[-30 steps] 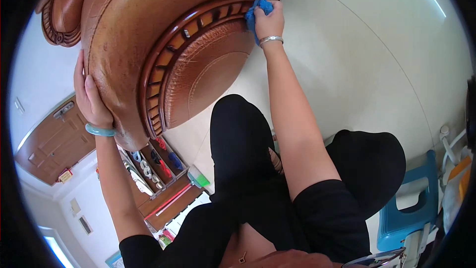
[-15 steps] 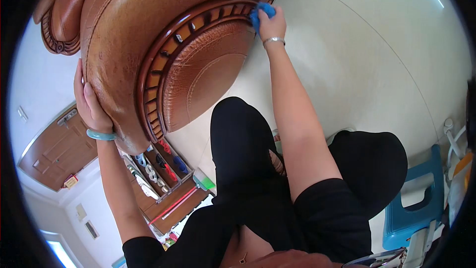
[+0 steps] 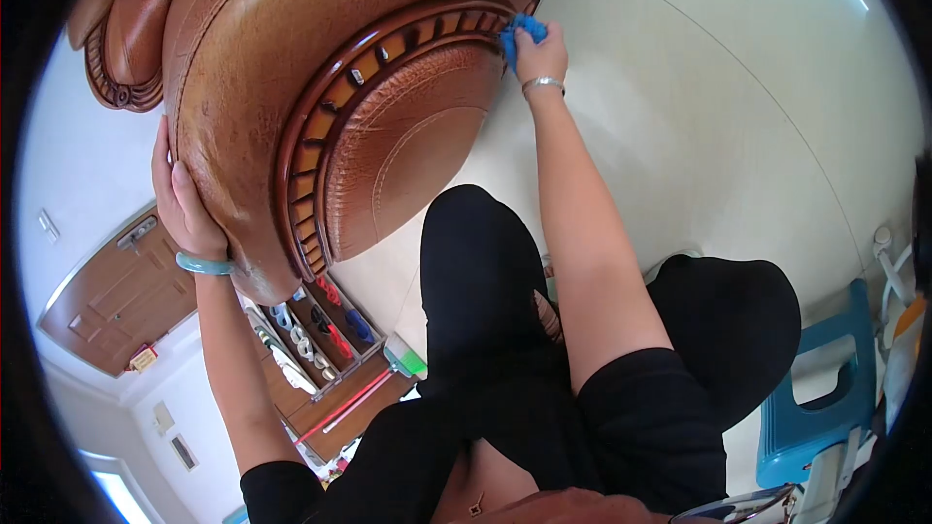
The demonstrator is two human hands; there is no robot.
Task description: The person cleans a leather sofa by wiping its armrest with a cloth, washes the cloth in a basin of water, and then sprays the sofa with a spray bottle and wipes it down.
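Scuffed leather armrest (image 3: 223, 87) is filling upper left, carved trim (image 3: 320, 121) curving across it. Right hand (image 3: 542, 58) is gripping blue cloth (image 3: 525, 33) at the trim's end, top centre. Left hand (image 3: 190, 212), fingers extended, is resting against the armrest, frame left. Pale floor (image 3: 699, 116) is spreading upper right; blue stool (image 3: 811, 427) is standing lower right.

Two hands (image 3: 192, 213), one blue cloth (image 3: 527, 28)

Sofa arm (image 3: 228, 107) between left hand (image 3: 187, 212) and cloth (image 3: 521, 37) in right hand (image 3: 546, 56); stool (image 3: 801, 435) far right; door (image 3: 118, 291) left
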